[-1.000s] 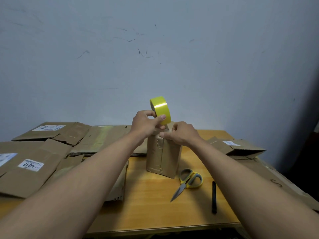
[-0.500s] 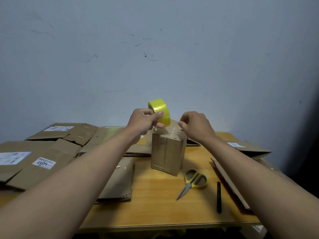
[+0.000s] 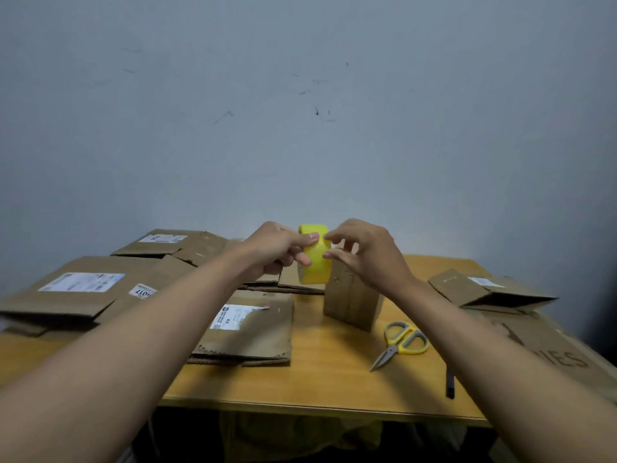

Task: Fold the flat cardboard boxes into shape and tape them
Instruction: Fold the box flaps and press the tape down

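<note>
Lighting: dim, even, cool grey cast on wall [image 3: 300, 95]. Glare: soft sheen on desk [image 3: 334, 372]. Shadow: dark beneath desk. Image: wide-angle stretch at edges; mild softness on forearms and side cardboard.

We cannot read the blurred labels on the flat boxes [image 3: 83, 295] at left; our right forearm hides part of the black pen [image 3: 450, 384].
</note>
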